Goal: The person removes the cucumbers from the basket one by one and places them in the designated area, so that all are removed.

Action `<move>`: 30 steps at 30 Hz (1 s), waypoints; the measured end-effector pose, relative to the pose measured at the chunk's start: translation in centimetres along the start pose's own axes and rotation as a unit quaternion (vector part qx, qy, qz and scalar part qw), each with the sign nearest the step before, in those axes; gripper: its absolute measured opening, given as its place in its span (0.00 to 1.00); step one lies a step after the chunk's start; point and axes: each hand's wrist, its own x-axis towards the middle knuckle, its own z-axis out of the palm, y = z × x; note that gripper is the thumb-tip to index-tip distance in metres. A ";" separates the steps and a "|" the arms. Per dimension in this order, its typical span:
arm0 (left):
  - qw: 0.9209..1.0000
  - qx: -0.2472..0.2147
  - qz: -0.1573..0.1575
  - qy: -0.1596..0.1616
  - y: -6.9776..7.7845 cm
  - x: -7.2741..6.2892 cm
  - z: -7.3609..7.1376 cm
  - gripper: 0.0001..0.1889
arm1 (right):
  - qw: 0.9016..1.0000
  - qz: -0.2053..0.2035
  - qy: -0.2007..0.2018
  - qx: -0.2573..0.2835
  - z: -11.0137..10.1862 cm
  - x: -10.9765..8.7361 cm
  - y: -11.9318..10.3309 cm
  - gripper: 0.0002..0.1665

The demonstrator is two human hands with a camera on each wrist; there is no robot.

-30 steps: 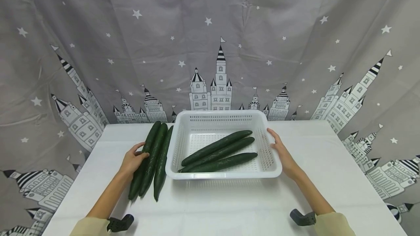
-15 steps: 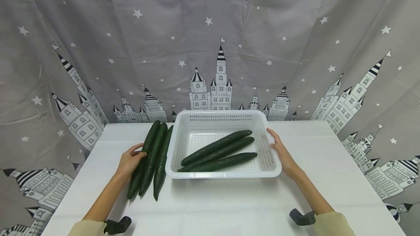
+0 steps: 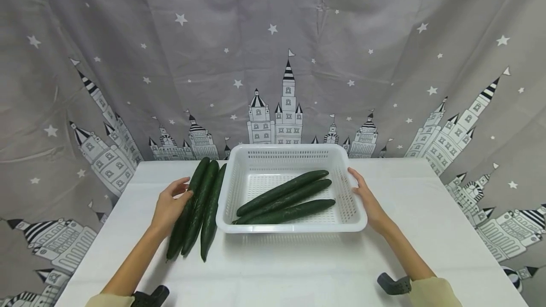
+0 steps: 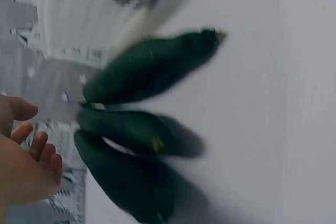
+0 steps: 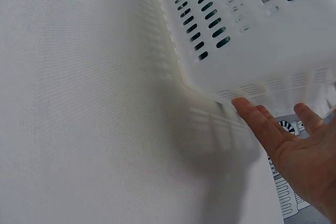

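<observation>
Grey cloth (image 3: pixel 332 22) printed with white stars and castle towers hangs behind a white-covered table (image 3: pixel 264 269). Three cucumbers lie on that table, left of the basket: an outer cucumber (image 3: pixel 181 226), a middle cucumber (image 3: pixel 199 208) and an inner cucumber (image 3: pixel 211 217). All run roughly front to back, and the inner one lies just beside the basket; being side by side, each probably offers a long flank to a hand coming from the left.

The left hand (image 3: pixel 169 207) is beside the outer cucumber, thumb and fingers loosely bent and parted, gripping nothing. From above its fingertips overlap that cucumber's edge; the left wrist view is blurred, so whether they touch it I cannot tell. That spacing of thumb and fingers would suit something of a cucumber's thickness.

Next comes the white plastic basket (image 3: pixel 290 228), slotted in its walls and floor. Inside lie an upper cucumber (image 3: pixel 281 192), a central cucumber (image 3: pixel 298 195) and a lower cucumber (image 3: pixel 294 212), slanting and fanning apart toward the right; their left ends bunch near the front left corner. Set crosswise, they likely fit the basket's longer side best.

The right hand (image 3: pixel 370 205) is at the basket's right end, fingers extended and spread against it, clasping nothing; it seems placed there to steady the basket. Beyond the hands, dark attachments (image 3: pixel 393 284) sit at the wrists, next to pale sleeves (image 3: pixel 435 292).
</observation>
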 end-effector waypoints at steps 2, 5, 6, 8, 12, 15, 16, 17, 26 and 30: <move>1.000 0.004 0.030 0.004 0.8 -0.3 0.6 0.26 | 1.000 0.001 0.000 0.000 0.0 0.0 0.0 0.36; 0.997 0.000 0.072 0.002 1.9 -0.7 1.5 0.24 | 1.000 0.001 -0.002 0.002 0.0 0.0 0.0 0.36; 0.996 0.000 0.085 0.001 2.3 -0.8 1.8 0.24 | 1.000 0.001 -0.002 0.003 0.1 0.0 0.0 0.36; 0.994 -0.006 0.106 -0.008 3.2 -1.1 2.3 0.23 | 1.000 0.002 -0.003 0.004 0.1 0.0 -0.1 0.36; 0.987 -0.019 0.151 -0.044 4.9 -1.8 3.4 0.22 | 1.000 0.002 -0.004 0.001 0.2 0.0 -0.1 0.36; 0.979 -0.027 0.184 -0.084 5.8 -2.1 4.4 0.22 | 1.000 -0.001 -0.004 -0.001 0.2 -0.1 -0.2 0.36; 0.976 -0.030 0.192 -0.097 6.1 -2.1 4.8 0.22 | 1.000 -0.002 -0.004 -0.002 0.2 -0.1 -0.2 0.36; 0.974 -0.031 0.198 -0.109 6.3 -2.1 5.2 0.22 | 1.000 -0.002 -0.003 -0.002 0.2 -0.1 -0.2 0.36; 0.953 -0.021 0.223 -0.204 7.7 -1.6 9.2 0.23 | 1.000 -0.004 0.000 -0.012 0.0 -0.1 0.1 0.35; 0.945 -0.015 0.223 -0.240 8.0 -1.1 10.9 0.22 | 1.000 -0.006 -0.001 -0.011 0.1 -0.1 0.0 0.35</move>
